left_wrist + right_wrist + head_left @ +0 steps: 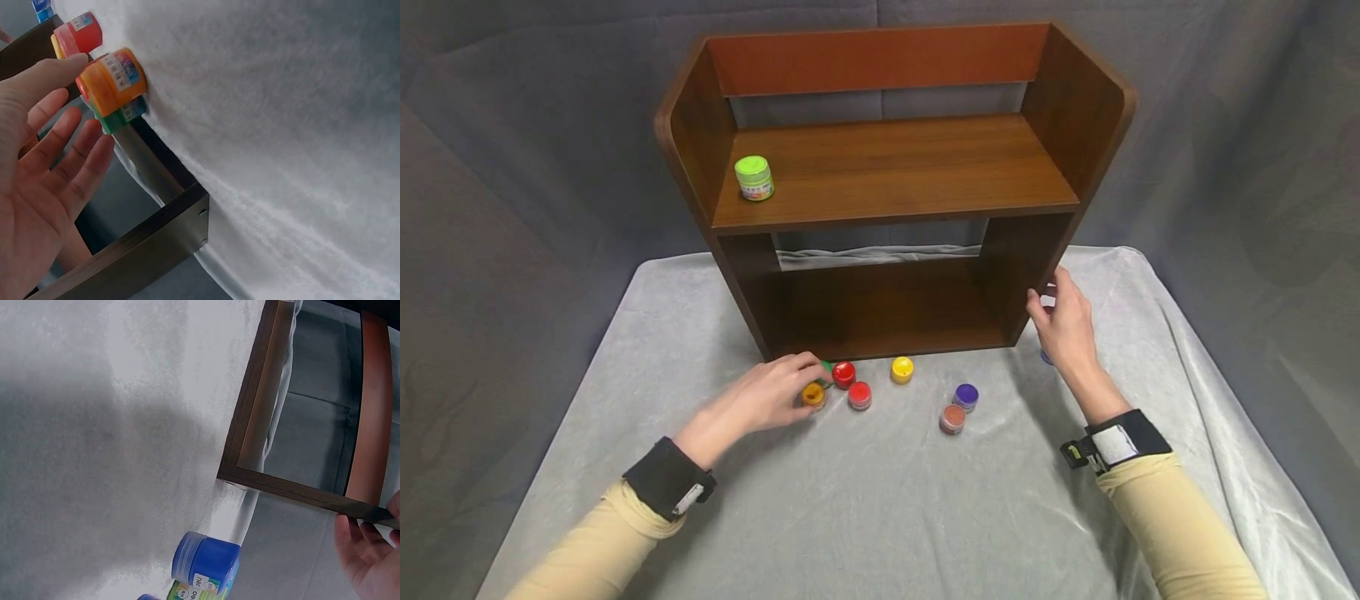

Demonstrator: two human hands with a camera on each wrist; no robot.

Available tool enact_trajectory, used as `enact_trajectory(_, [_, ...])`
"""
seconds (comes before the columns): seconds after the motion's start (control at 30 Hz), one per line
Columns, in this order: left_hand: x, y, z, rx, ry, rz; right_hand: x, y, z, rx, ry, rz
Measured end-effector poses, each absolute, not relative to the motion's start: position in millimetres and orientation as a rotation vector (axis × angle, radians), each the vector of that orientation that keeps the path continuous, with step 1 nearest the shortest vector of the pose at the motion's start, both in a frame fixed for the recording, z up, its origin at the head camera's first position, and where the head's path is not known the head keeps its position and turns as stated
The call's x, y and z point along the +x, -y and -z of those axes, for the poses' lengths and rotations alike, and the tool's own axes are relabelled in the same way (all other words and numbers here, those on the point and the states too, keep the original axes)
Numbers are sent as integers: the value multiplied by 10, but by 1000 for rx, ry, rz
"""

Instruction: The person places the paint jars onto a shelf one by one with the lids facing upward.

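- On my feed, the left hand (762,393) hung beside the orange jar (813,396), fingers spread.
- That jar stood nearer the surface's (880,500) left edge than its right, beside the green jar (122,119).
- The right hand (1067,327) pinched the shelf unit's (895,167) right side!
- Lime jar (754,178): upper board, left end.

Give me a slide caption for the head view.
Left hand beside an orange jar, right hand gripping the brown shelf unit, lime-green jar on its upper shelf.
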State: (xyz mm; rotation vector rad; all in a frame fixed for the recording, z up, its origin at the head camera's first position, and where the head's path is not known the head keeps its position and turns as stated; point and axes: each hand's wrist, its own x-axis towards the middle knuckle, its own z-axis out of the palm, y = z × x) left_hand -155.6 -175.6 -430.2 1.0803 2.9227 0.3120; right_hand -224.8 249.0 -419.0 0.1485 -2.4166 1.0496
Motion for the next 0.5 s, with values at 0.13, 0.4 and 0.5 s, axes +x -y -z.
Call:
enact_trajectory(0.13, [-1556,1755,4340,1047,-2920,-325,-2249,-2494,4191,146,2415,-1048])
enact_trajectory(0.4, [-1562,1760,4397,1063,-2914,-401,-2253,-2493,4195,155,2416,-1050])
enact_trajectory(0.5, [-1567,1758,4416,1068,-2915,-419,-2250,-2491,4190,149,2424,-1042])
